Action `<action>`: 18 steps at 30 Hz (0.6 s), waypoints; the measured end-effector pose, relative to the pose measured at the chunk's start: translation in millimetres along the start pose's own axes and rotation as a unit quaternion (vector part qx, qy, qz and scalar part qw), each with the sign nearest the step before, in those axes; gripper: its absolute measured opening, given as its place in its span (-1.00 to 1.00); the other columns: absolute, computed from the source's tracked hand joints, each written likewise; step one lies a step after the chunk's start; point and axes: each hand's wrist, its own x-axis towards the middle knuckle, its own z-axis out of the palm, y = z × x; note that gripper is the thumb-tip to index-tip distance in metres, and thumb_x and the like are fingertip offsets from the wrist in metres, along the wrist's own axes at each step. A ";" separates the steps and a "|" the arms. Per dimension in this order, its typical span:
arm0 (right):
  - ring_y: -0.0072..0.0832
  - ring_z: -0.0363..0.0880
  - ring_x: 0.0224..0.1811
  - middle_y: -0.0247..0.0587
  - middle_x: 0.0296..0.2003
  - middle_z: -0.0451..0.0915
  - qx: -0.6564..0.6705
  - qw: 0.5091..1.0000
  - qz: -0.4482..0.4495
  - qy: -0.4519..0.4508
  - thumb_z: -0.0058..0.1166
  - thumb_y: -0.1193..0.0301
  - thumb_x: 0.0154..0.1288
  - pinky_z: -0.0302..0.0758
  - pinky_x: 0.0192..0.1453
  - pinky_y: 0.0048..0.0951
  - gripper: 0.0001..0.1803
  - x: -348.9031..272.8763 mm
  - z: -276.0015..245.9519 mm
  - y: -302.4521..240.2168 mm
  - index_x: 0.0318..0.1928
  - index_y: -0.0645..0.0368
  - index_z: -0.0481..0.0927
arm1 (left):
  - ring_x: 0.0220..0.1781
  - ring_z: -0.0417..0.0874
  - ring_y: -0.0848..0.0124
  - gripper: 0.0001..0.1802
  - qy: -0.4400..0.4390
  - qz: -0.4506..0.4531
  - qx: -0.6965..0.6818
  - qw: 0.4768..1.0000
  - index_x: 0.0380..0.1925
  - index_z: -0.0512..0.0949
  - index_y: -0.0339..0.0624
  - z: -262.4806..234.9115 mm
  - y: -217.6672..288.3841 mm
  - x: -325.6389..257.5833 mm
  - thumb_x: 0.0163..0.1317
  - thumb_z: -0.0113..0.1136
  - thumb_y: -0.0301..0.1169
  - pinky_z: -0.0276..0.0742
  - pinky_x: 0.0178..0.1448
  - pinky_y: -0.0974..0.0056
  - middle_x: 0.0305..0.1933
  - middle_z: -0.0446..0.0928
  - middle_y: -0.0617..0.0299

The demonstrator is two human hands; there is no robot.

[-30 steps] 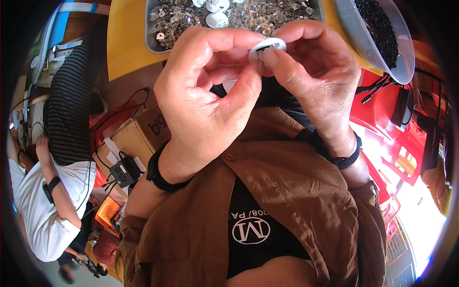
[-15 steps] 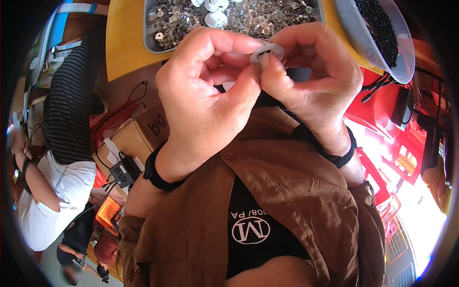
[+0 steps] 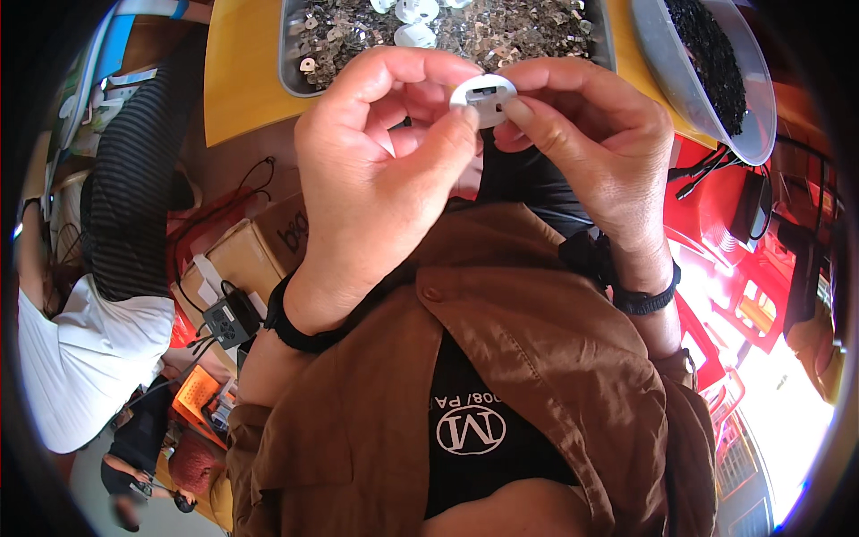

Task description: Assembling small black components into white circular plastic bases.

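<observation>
The white disc [image 3: 484, 97] sat pinched between both hands, left hand [image 3: 380, 170] gripping its left edge, right hand [image 3: 591, 134] its right, face toward the camera.

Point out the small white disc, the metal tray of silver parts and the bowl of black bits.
white disc [image 3: 483, 97], head view, on its top face between both hands.
metal tray [image 3: 288, 80], head view, on its left rim.
bowl of black bits [image 3: 662, 54], head view, on its near wall.
</observation>
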 end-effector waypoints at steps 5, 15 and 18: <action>-0.57 0.60 -0.28 -0.20 -0.31 0.61 -0.013 0.999 0.016 0.028 0.13 0.67 0.13 0.60 -0.21 -0.58 -0.79 -4.2 9.3 -7.7 -0.18 0.36 0.51 | -0.24 0.54 0.52 -0.77 -0.002 0.068 0.043 0.997 -0.18 0.43 -0.36 3.8 -3.7 3.1 0.14 0.11 -0.67 0.59 -0.18 0.40 -0.24 0.51 0.16; -0.65 0.57 -0.28 -0.26 -0.33 0.60 -0.028 0.999 0.014 0.025 0.15 0.72 0.07 0.52 -0.15 -0.63 -0.74 -11.1 16.2 -14.3 -0.18 0.33 0.51 | -0.41 0.53 0.60 -0.81 0.043 0.144 0.153 0.977 -0.36 0.44 -0.33 6.0 -7.0 5.8 0.00 0.08 -0.74 0.51 -0.38 0.53 -0.34 0.47 0.25; -0.64 0.57 -0.27 -0.25 -0.32 0.60 -0.023 0.999 0.018 0.021 0.15 0.72 0.07 0.52 -0.15 -0.63 -0.75 -9.7 17.2 -12.2 -0.19 0.34 0.51 | -0.44 0.53 0.63 -0.80 0.048 0.172 0.210 0.961 -0.38 0.44 -0.32 4.4 -7.3 6.4 -0.05 0.09 -0.74 0.48 -0.45 0.55 -0.34 0.45 0.27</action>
